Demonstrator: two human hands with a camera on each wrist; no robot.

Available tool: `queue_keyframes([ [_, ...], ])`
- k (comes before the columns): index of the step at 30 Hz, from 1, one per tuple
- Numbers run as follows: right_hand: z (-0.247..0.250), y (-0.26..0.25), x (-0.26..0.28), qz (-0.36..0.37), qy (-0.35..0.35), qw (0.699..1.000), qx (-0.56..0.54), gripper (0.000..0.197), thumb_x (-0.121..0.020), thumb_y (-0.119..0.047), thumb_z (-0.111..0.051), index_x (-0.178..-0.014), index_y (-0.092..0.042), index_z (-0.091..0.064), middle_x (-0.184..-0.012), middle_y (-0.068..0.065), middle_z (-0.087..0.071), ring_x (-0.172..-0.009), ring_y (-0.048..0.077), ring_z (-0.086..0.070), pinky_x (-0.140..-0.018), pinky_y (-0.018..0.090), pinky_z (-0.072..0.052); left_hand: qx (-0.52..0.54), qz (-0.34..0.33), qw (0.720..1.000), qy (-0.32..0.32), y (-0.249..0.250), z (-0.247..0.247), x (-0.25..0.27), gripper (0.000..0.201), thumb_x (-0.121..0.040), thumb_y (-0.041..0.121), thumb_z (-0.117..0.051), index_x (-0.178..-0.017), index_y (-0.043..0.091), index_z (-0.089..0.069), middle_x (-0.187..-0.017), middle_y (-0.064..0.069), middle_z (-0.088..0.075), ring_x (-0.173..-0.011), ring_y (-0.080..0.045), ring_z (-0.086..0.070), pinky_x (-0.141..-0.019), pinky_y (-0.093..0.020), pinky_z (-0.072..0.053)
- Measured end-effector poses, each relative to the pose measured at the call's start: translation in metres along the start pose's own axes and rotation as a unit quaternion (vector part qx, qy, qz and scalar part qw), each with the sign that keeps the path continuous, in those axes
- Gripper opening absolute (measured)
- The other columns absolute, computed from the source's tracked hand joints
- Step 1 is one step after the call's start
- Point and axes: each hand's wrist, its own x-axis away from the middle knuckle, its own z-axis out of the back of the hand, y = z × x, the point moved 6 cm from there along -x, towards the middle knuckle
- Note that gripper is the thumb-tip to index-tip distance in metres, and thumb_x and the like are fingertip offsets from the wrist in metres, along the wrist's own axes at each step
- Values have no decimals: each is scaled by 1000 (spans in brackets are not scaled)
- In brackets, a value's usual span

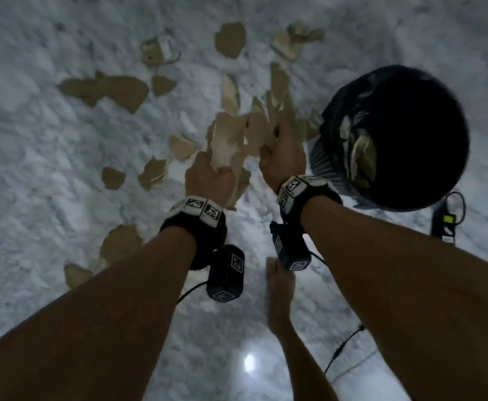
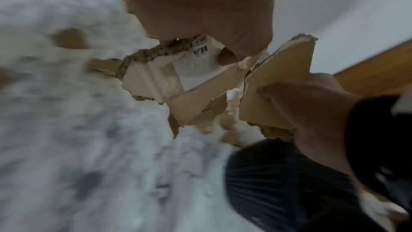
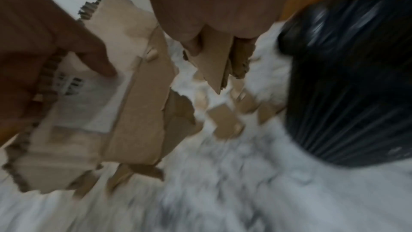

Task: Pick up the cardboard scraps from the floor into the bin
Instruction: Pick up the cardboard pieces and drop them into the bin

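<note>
Torn brown cardboard scraps (image 1: pixel 121 89) lie scattered over the pale marble floor. My left hand (image 1: pixel 208 175) grips a large torn scrap (image 2: pixel 156 80) with a white label, held above the floor. My right hand (image 1: pixel 283 157) pinches a smaller bunch of scraps (image 3: pixel 214 63) just left of the bin. The black bin (image 1: pixel 410 140), lined with a black bag, stands at the right and holds several scraps (image 1: pixel 361 157). In the left wrist view my right hand's thumb presses on a flat scrap (image 2: pixel 278 80).
A black power strip with a cable (image 1: pixel 445 221) lies on the floor to the right of the bin. My bare foot (image 1: pixel 280 287) stands below the hands. A wooden strip (image 2: pixel 374 75) runs along the wall base. More scraps (image 1: pixel 115 244) lie under my left forearm.
</note>
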Motion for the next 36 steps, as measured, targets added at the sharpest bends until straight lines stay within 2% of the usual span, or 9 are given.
queue_keyframes([
  [3,95,24,-29,-22,71,997,-6,26,-87,-11,-51,-112,-4,-47,-95,16,-61,-83,35,-59,-58,32,-29,25,-62,998,-12,105,-45,6,56,-71,32,-50,-120,5,-57,-117,-15,-65,-105,-28,-61,-70,-16,-32],
  [7,173,85,-44,-72,110,991,-6,31,-90,-23,-53,-115,-7,-46,-103,20,-64,-88,38,-62,-62,33,-35,27,-142,988,-51,197,-113,25,47,-83,26,-55,-123,1,-52,-117,-14,-63,-106,-25,-60,-75,-15,-31],
  [10,196,129,-41,-99,113,989,17,33,-90,-27,-55,-113,-6,-46,-100,19,-64,-85,38,-62,-61,34,-37,1,-149,984,-99,217,-161,33,34,-85,12,-56,-116,-3,-52,-110,-20,-63,-100,-31,-61,-73,-20,-34],
  [14,188,159,-25,-112,122,986,29,45,-87,-39,-54,-115,-4,-49,-112,19,-61,-97,39,-61,-73,41,-47,-26,-92,987,-127,193,-185,47,31,-89,12,-56,-113,-6,-49,-110,-23,-62,-100,-34,-61,-74,-31,-44],
  [20,106,116,-2,-56,58,991,105,54,-79,-32,-51,-123,0,-48,-125,25,-51,-116,41,-51,-94,45,-45,-57,19,987,-146,74,-124,38,42,-90,18,-55,-128,0,-47,-128,-20,-56,-119,-32,-54,-95,-31,-43],
  [25,-9,39,31,-21,-27,997,73,34,-87,-20,-59,-117,-4,-54,-123,19,-50,-114,35,-49,-87,41,-42,-87,102,983,-129,-59,-25,26,43,-92,22,-54,-130,3,-46,-134,-16,-51,-123,-30,-50,-98,-32,-41],
  [29,-138,-28,71,24,-120,987,101,32,-91,-23,-58,-120,-10,-52,-130,13,-45,-118,33,-47,-82,41,-44,-85,155,980,-86,-186,67,18,41,-91,20,-56,-127,2,-49,-134,-16,-51,-121,-31,-51,-98,-33,-41],
  [33,-272,-73,112,71,-221,960,155,39,-91,-23,-59,-126,-12,-49,-138,11,-41,-123,32,-44,-92,44,-45,-104,203,972,-58,-301,139,9,39,-89,18,-57,-125,3,-50,-130,-16,-53,-118,-30,-52,-92,-27,-38],
  [36,-374,-95,132,110,-295,929,193,53,-88,-23,-64,-135,-14,-42,-145,10,-32,-129,33,-38,-98,46,-43,-125,222,965,-55,-385,165,1,45,-84,24,-62,-124,7,-49,-129,-15,-51,-119,-33,-51,-99,-41,-45],
])
